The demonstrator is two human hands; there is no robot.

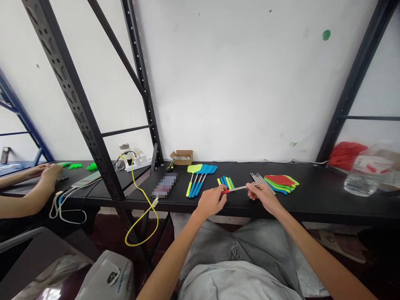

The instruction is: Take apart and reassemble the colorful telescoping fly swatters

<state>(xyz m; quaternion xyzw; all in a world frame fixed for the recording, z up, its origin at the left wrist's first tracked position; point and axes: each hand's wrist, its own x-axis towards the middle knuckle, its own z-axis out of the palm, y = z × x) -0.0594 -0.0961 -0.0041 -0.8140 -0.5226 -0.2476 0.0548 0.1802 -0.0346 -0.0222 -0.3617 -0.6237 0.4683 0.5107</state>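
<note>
My left hand (212, 201) is closed around a red handle (225, 191) at the front edge of the black table (312, 196). My right hand (261, 193) pinches the other end of a thin metal rod (239, 188) that runs into that handle. Just behind lie loose coloured handles (225, 182), blue and green. Several bare metal rods (258, 178) lie to their right. A stack of flat swatter heads (281, 182), red, green and blue, sits further right. Finished swatters (197, 177) with yellow and blue heads lie to the left.
A small cardboard box (181, 157) stands at the wall. A phone (164, 186) lies left of the swatters. A yellow cable (142, 208) hangs from a power strip (137, 162). Another person's hands (46, 173) rest on the left table. Plastic bags (365, 171) sit far right.
</note>
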